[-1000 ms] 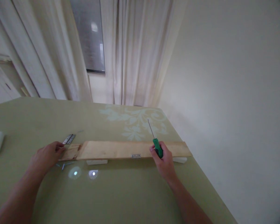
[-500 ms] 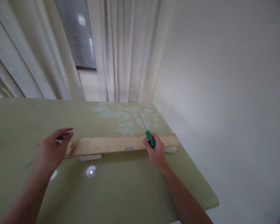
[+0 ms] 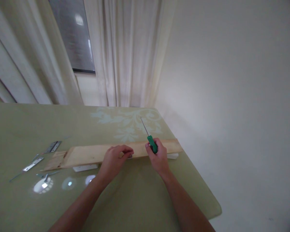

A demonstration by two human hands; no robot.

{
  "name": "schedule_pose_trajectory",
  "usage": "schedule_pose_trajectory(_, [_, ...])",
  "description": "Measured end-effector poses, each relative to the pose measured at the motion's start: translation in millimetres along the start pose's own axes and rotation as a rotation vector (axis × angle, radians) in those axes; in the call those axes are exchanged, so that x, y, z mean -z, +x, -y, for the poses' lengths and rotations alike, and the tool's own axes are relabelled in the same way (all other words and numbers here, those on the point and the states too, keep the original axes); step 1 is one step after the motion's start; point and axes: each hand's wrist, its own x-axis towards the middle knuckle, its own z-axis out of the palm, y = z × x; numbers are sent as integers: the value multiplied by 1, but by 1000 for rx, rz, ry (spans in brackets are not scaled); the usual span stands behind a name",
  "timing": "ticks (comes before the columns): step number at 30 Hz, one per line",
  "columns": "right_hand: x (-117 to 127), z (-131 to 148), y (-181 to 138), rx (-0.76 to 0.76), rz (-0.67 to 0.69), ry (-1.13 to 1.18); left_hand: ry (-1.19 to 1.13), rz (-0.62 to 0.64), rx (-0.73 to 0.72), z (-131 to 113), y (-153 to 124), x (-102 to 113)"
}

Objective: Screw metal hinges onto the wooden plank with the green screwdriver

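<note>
Currently two bare hands are at work over one long, flat, pale wooden board [image 3: 87, 154]. Right hand [image 3: 159, 158]: closed around the handle of one green-handled screwdriver with a thin metal shaft [image 3: 152, 145]. Screwdriver's long axis runs away from the person, leaning a little left; tip points outward, past the far edge of the board, well ahead of the grip. Left hand [image 3: 113, 159]: thumb and forefinger close together at the board's near edge, left of the right hand; cannot tell whether anything is pinched between them. One small silver metal plate [image 3: 130, 157] shows just under these fingertips, partly hidden. Board's long axis runs left to right beneath both hands, its right end slightly farther off. White blocks beneath it, two visible: one [image 3: 85, 168] to the left of the left hand, one [image 3: 173, 156] just right of the right hand. Well left of the left hand, past the board's left end: one flat silver metal strip [image 3: 33, 164]; beyond that end, one grey metal hinge-like piece [image 3: 53, 147]. Small thin metal pieces [image 3: 47, 175] lie near the same end, count unclear. All rests on one glossy olive-green tabletop [image 3: 135, 199].
</note>
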Motion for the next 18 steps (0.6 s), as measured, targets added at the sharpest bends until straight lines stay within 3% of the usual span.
schedule_pose_trajectory(6, [-2,-5,0,10,14,-7,67,-41,-90,13,-9,-4])
schedule_pose_trajectory(18, [-2,-12,-2,35,65,56,10,19,-81,18,-12,-6])
